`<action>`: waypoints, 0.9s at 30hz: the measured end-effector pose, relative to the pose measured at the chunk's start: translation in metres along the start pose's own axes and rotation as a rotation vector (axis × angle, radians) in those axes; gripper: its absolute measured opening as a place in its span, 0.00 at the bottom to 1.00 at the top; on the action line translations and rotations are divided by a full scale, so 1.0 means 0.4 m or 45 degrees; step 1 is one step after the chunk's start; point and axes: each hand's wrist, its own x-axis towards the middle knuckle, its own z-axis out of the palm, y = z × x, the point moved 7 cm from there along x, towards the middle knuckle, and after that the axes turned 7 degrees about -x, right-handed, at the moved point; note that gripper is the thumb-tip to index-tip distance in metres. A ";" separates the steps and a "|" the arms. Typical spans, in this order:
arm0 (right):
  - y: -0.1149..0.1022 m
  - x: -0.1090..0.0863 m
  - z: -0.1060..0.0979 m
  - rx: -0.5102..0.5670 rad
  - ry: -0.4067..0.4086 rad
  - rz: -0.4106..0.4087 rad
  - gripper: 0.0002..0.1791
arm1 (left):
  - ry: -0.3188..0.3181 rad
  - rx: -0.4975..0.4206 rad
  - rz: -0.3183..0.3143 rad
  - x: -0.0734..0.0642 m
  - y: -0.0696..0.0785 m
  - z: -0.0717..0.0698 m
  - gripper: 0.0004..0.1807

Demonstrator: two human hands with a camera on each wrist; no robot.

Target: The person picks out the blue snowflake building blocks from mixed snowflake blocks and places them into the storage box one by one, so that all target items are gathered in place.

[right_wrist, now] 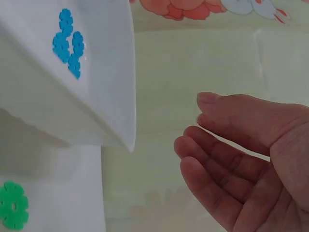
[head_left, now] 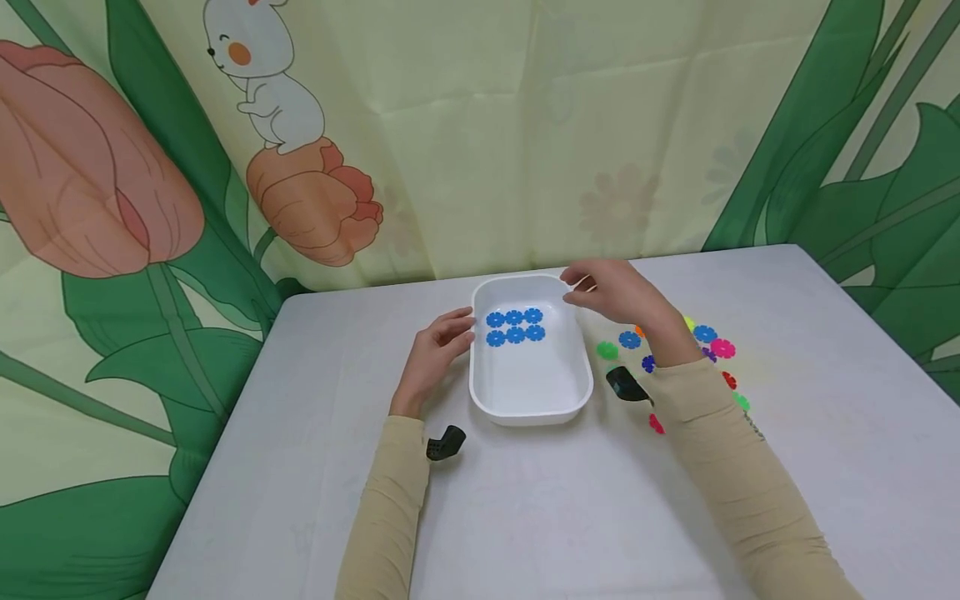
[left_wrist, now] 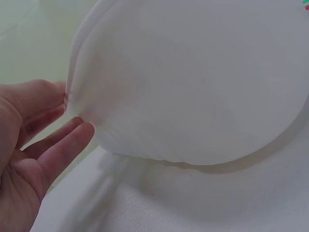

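A white rectangular tray point(head_left: 531, 383) stands on the table with several blue flower-shaped plastic pieces point(head_left: 514, 327) inside, laid in two rows of three toward its far half. My left hand point(head_left: 442, 350) touches the tray's left wall with its fingertips; in the left wrist view the fingers point(left_wrist: 72, 140) are nearly straight against the outside. At the far right corner of the tray is my right hand point(head_left: 611, 287), its fingers loosely bent and nothing between them. The right wrist view shows this hand point(right_wrist: 241, 159) apart from the tray's edge.
Loose flower-shaped pieces in several colours lie right of the tray, partly hidden under the right forearm; a green piece point(head_left: 607, 351) and a pink piece point(head_left: 722, 348) are among them. A patterned curtain point(head_left: 480, 150) hangs behind the white-covered table point(head_left: 300, 500).
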 end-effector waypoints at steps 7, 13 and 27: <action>0.067 -0.056 -0.025 0.007 0.075 0.092 0.22 | 0.004 -0.008 -0.013 0.001 0.001 -0.001 0.17; 0.148 -0.074 0.005 -0.042 -0.012 0.150 0.26 | -0.003 -0.012 -0.014 -0.001 0.004 0.003 0.18; 0.238 -0.094 0.057 -0.091 -0.077 0.197 0.28 | 0.000 -0.008 -0.003 -0.002 0.005 0.002 0.18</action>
